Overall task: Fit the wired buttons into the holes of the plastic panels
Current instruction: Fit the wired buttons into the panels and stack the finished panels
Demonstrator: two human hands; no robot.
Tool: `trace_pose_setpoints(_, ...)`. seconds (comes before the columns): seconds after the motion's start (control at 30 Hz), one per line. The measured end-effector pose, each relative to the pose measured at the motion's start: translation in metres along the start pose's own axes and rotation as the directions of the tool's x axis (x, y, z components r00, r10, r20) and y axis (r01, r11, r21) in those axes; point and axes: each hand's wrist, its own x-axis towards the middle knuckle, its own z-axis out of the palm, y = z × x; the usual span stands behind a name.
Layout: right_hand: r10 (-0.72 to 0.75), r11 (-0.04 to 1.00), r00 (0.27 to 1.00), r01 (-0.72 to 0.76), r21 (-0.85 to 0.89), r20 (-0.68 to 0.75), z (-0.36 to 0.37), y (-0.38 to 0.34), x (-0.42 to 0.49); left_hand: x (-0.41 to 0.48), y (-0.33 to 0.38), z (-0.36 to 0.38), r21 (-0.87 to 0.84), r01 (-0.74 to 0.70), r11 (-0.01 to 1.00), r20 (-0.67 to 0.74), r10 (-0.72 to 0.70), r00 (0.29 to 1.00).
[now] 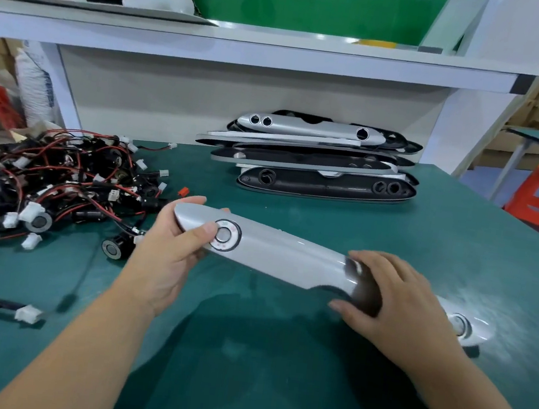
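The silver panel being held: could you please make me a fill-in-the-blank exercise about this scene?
The left hand grips the silver panel beside its fitted ____.
The pile of wired buttons lies on the ____ side of the table.
The stack of panels sits ____ the held panel.
Missing words: button; left; behind.

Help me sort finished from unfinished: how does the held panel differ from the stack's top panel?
The held panel has a button fitted near its left end; the top stack panel shows three empty holes. The left hand and right hand grip the held panel near the front; the top stack panel lies on the pile at the back. Both are long, silver, face up.
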Motion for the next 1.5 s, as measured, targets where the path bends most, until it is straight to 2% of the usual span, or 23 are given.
trace_pose_setpoints(0.1,-0.097,0.991,0.984,0.109,0.079,-0.149,0.012,-0.036,0.014,-0.004,-0.006,0.012,-0.007,0.009,1.0,0.037,-0.009,0.999)
trace_pose_setpoints(0.2,-0.125,0.98,0.965,0.156,0.121,-0.232,0.027,-0.073,0.024,-0.009,-0.014,0.018,-0.008,0.017,1.0,0.065,-0.016,0.998)
trace_pose_setpoints(0.37,-0.058,0.983,0.983,0.087,0.162,-0.175,0.037,-0.102,0.039,-0.013,-0.02,0.023,-0.032,0.053,0.998,0.067,-0.051,0.996)
trace_pose_setpoints(0.53,-0.09,0.961,0.994,0.104,0.256,-0.067,0.031,-0.089,0.041,-0.014,-0.018,0.025,-0.027,0.094,0.995,0.056,-0.093,0.994)
trace_pose_setpoints(0.8,-0.178,0.955,0.983,0.162,0.247,0.047,0.027,-0.081,0.038,-0.015,-0.018,0.028,0.009,0.109,0.994,0.049,-0.109,0.993)
trace_pose_setpoints(0.97,-0.113,0.955,0.992,0.122,0.269,-0.047,0.025,-0.085,0.04,-0.014,-0.019,0.028,0.014,0.077,0.997,0.065,-0.078,0.995)
trace_pose_setpoints(1.13,-0.166,0.946,0.986,0.166,0.278,-0.024,0.025,-0.084,0.039,-0.013,-0.02,0.026,0.109,0.078,0.991,0.052,-0.084,0.995)
trace_pose_setpoints(1.27,-0.171,0.956,0.985,0.159,0.247,0.03,0.023,-0.084,0.04,-0.013,-0.02,0.021,0.249,0.095,0.964,0.019,-0.103,0.994)
trace_pose_setpoints(1.33,-0.151,0.957,0.988,0.135,0.258,0.042,0.022,-0.079,0.039,-0.013,-0.021,0.021,0.29,0.117,0.95,-0.013,-0.118,0.993)
trace_pose_setpoints(1.4,-0.04,0.967,0.997,0.021,0.253,0.072,0.019,-0.07,0.04,-0.012,-0.023,0.02,0.297,0.136,0.945,-0.04,-0.13,0.991)
trace_pose_setpoints(1.5,0.139,0.985,0.968,-0.157,0.07,0.211,0.018,-0.057,0.043,-0.01,-0.024,0.02,0.31,0.168,0.936,-0.058,-0.158,0.986)
